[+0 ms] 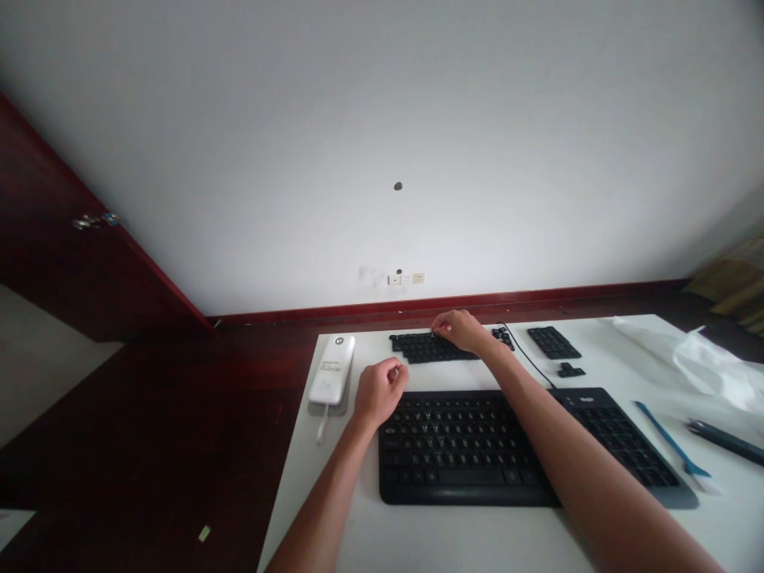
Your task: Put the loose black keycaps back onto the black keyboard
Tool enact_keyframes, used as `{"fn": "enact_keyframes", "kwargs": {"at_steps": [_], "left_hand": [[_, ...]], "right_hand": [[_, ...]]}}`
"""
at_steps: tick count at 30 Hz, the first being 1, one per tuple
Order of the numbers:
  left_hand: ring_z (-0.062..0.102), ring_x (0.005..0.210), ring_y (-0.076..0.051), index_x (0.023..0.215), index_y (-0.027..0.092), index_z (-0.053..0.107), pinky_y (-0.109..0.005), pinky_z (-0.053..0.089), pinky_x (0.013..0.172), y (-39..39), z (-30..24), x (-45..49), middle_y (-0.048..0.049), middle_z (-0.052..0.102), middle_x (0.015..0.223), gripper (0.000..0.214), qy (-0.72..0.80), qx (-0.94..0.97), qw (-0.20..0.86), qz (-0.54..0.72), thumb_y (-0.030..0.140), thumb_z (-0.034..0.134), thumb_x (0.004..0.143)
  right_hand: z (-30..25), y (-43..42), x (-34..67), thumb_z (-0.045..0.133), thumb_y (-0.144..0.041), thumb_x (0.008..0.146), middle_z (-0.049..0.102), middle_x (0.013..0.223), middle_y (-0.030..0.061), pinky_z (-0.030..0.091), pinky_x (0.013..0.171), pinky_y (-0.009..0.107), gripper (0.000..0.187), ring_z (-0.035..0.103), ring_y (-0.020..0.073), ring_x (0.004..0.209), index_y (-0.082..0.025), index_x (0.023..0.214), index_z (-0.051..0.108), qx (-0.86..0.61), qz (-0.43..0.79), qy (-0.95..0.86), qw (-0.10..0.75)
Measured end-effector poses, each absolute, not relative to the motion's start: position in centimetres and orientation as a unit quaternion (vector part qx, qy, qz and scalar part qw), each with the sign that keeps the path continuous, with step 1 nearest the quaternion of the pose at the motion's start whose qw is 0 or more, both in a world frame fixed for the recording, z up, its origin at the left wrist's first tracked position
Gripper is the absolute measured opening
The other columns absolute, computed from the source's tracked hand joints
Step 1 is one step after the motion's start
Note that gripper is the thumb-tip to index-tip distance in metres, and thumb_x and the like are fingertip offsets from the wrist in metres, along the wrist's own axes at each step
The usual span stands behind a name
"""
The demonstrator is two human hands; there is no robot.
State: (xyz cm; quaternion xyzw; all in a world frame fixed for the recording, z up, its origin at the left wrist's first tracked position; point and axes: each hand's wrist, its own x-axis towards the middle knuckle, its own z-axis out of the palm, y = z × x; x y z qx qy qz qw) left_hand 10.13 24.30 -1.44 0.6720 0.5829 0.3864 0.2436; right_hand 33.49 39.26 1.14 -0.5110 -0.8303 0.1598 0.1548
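Note:
A black keyboard [459,497] lies on the white table in front of me. Behind it, loose black keycaps [426,348] are laid out in rows like a key layout. My right hand [462,328] reaches over the keyboard to the back row of these keycaps, its thumb and fingers drawn together in a pinch. What sits between the fingertips is too small to make out. By the keyboard's back left corner, my left hand [380,390] is closed, fingers curled in; anything inside is hidden. My right forearm covers part of the keyboard.
A white power bank [333,370] with a short cable lies at the left. More keycaps [554,343] form a block at the back right. A blue brush [668,434], a dark pen-like tool [725,442] and crumpled white plastic [710,362] occupy the right side.

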Motion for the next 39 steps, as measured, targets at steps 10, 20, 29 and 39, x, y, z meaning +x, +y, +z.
{"fn": "enact_keyframes", "kwargs": {"at_steps": [10, 20, 29, 39], "left_hand": [[0.040, 0.055, -0.013, 0.068, 0.020, 0.062, -0.026, 0.028, 0.058, 24.23, -1.18, 10.23, 0.0018, 0.046, 0.056, 0.033, 0.584, 0.667, 0.250, 0.388, 0.038, 0.054, 0.095], [0.043, 0.055, -0.013, 0.069, 0.020, 0.064, -0.026, 0.029, 0.058, 24.25, -1.06, 10.27, 0.0018, 0.048, 0.056, 0.032, 0.585, 0.671, 0.242, 0.385, 0.036, 0.055, 0.095], [0.043, 0.055, -0.013, 0.069, 0.020, 0.062, -0.026, 0.030, 0.059, 24.23, -1.27, 10.22, 0.0022, 0.048, 0.057, 0.032, 0.583, 0.670, 0.247, 0.387, 0.036, 0.055, 0.096], [0.042, 0.056, -0.012, 0.068, 0.019, 0.059, -0.027, 0.028, 0.059, 24.28, -1.09, 10.29, 0.0026, 0.047, 0.057, 0.033, 0.590, 0.672, 0.240, 0.378, 0.036, 0.054, 0.096]], "right_hand": [[1.17, 38.85, 32.96, 0.065, -0.020, 0.091, 0.081, 0.093, 0.0046, 0.050, 0.077, 0.024, 0.015, 0.074, 0.0192, 0.088, -0.020, 0.089, 0.079, -0.534, 0.145, -0.816, 0.169], [1.40, 38.82, 33.00, 0.066, -0.015, 0.086, 0.081, 0.091, 0.0052, 0.051, 0.078, 0.023, 0.013, 0.074, 0.0194, 0.088, -0.018, 0.086, 0.078, -0.521, 0.157, -0.821, 0.174], [1.52, 39.22, 33.77, 0.064, -0.017, 0.090, 0.081, 0.094, 0.0059, 0.054, 0.082, 0.024, 0.017, 0.076, 0.0199, 0.091, -0.017, 0.090, 0.080, -0.501, 0.168, -0.832, 0.166], [1.30, 39.39, 33.62, 0.052, -0.014, 0.096, 0.081, 0.111, 0.0060, 0.053, 0.098, 0.032, 0.032, 0.074, 0.0246, 0.108, -0.020, 0.105, 0.082, -0.498, 0.143, -0.844, 0.136]]}}
